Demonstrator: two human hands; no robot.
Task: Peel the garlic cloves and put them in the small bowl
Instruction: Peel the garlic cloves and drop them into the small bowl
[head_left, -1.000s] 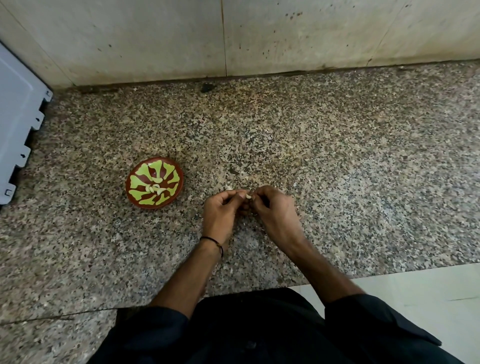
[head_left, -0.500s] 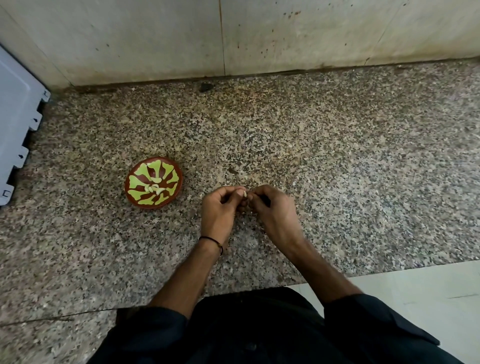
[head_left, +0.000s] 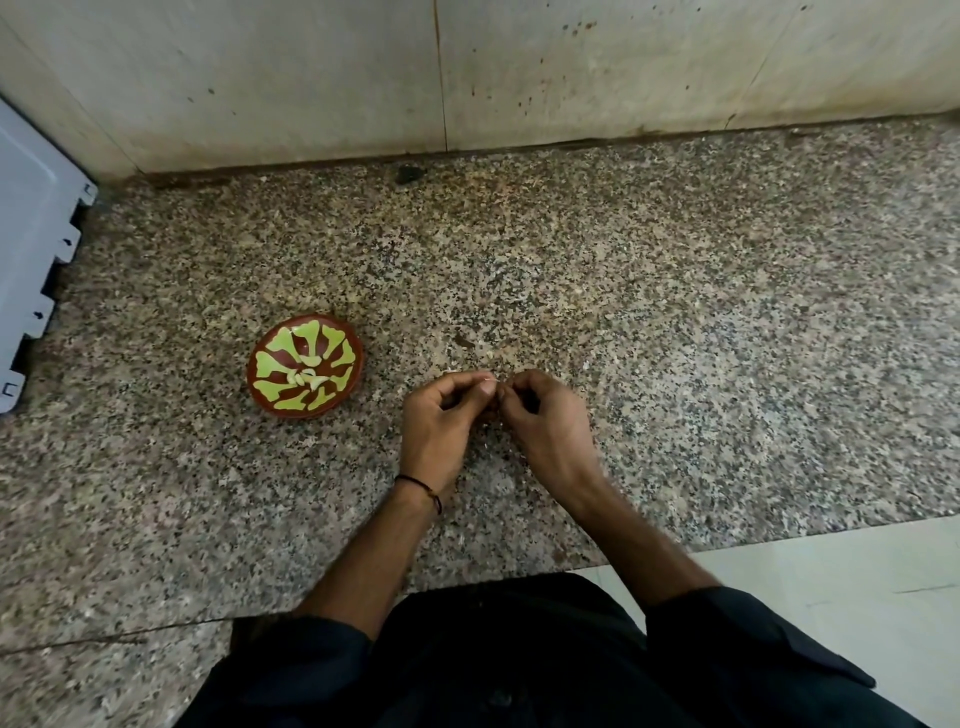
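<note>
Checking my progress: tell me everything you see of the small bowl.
The small bowl is round and shallow, reddish-brown like glazed clay, painted inside with light green petal shapes. It sits upright on the speckled granite surface, apart from the left hand. A few pale peeled garlic cloves lie at its centre.

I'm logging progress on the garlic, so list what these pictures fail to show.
1. Head view: the garlic clove, pinched between left hand and right hand; fingers hide all but a pale sliver, so its peel state is unclear.
2. Head view: cloves in the small bowl, too small to count against its pattern.
3. Head view: grey panel, cut off by the left edge.
</note>
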